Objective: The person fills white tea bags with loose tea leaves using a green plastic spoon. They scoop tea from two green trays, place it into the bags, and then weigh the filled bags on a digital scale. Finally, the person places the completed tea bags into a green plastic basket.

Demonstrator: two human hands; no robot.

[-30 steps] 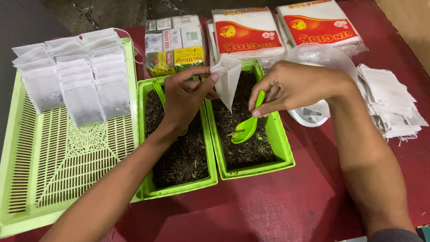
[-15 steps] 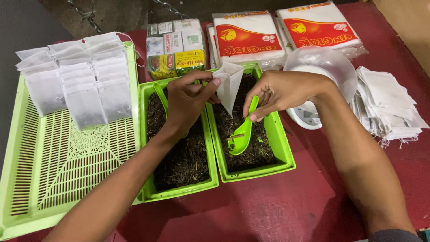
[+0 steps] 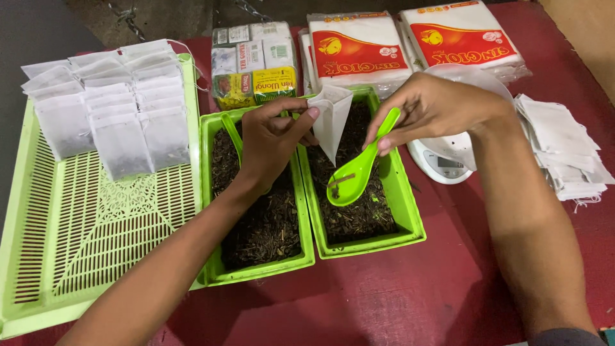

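A left hand (image 3: 272, 144) pinches open a small white paper bag (image 3: 333, 118), thin and tapering to a point, above two green plastic tubs (image 3: 306, 211) of dark, twiggy loose tea. The right hand (image 3: 435, 109) grips the handle of a glossy green plastic spoon (image 3: 359, 172), its bowl holding a few stray leaves, just beside the bag's tip over the right tub.

So the whole setup sits on a dark red table (image 3: 410, 295). On it from the left: a big slotted green tray (image 3: 83, 243), two green tubs (image 3: 256, 272) (image 3: 371, 247) of dark loose tea side by side, a white scale (image 3: 442, 168), and a stack of empty white bags (image 3: 564, 150). Along the back edge, tea boxes (image 3: 253, 64) and two white packs (image 3: 359, 48) (image 3: 461, 38).
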